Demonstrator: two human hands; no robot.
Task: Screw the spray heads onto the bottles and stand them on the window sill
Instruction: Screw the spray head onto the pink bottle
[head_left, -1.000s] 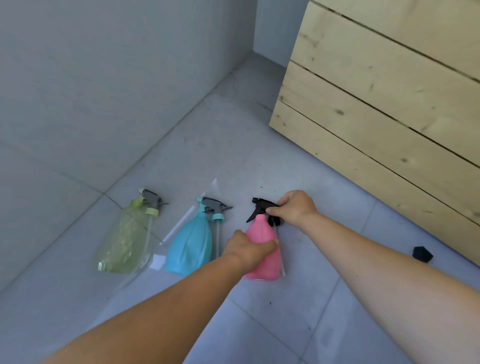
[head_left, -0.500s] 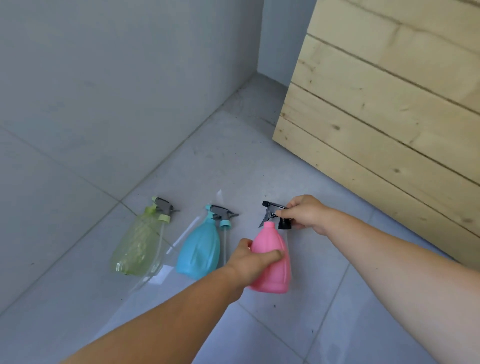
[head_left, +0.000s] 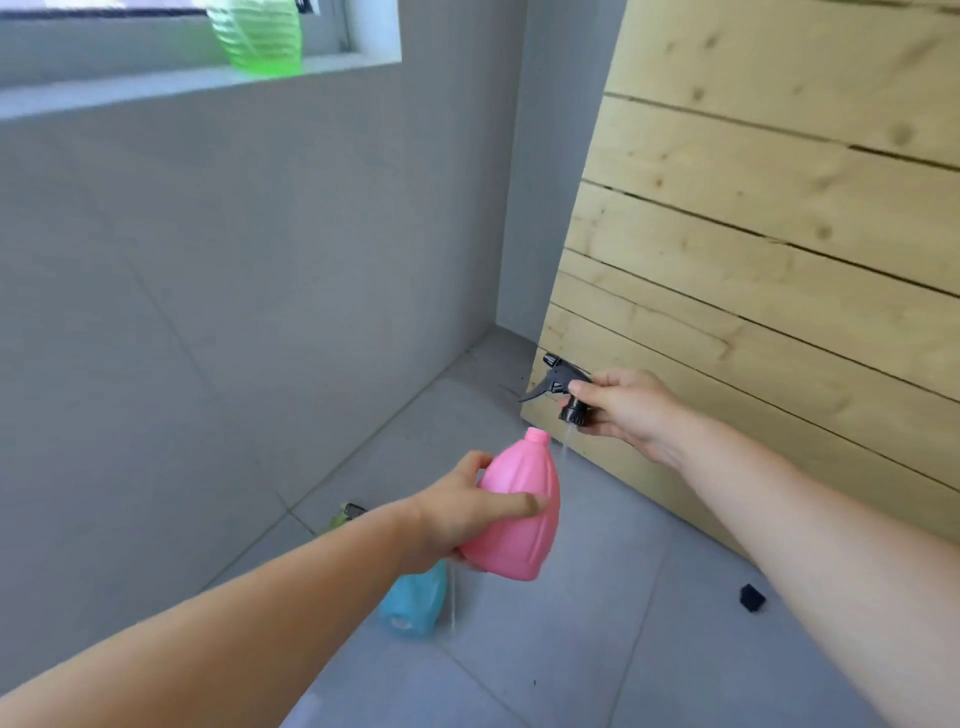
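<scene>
My left hand (head_left: 460, 512) grips the pink bottle (head_left: 519, 512) round its body and holds it upright in the air, its neck open. My right hand (head_left: 626, 410) pinches the black spray head (head_left: 563, 382) just above and right of the neck; its clear tube hangs down beside the bottle, outside it. A blue bottle (head_left: 415, 603) lies on the floor below my left arm. The top of a yellow-green bottle (head_left: 345, 514) shows behind my forearm. A bright green bottle (head_left: 260, 36) stands on the window sill (head_left: 156, 85) at the upper left.
A wall of pale wooden planks (head_left: 779, 234) rises on the right. A small black object (head_left: 751, 597) lies on the grey tiled floor (head_left: 545, 649) near it. Grey wall fills the left side below the sill.
Both hands lifted the pink bottle and black spray head off the floor. The head is now apart from the neck. The camera tilted up, bringing the window sill into view.
</scene>
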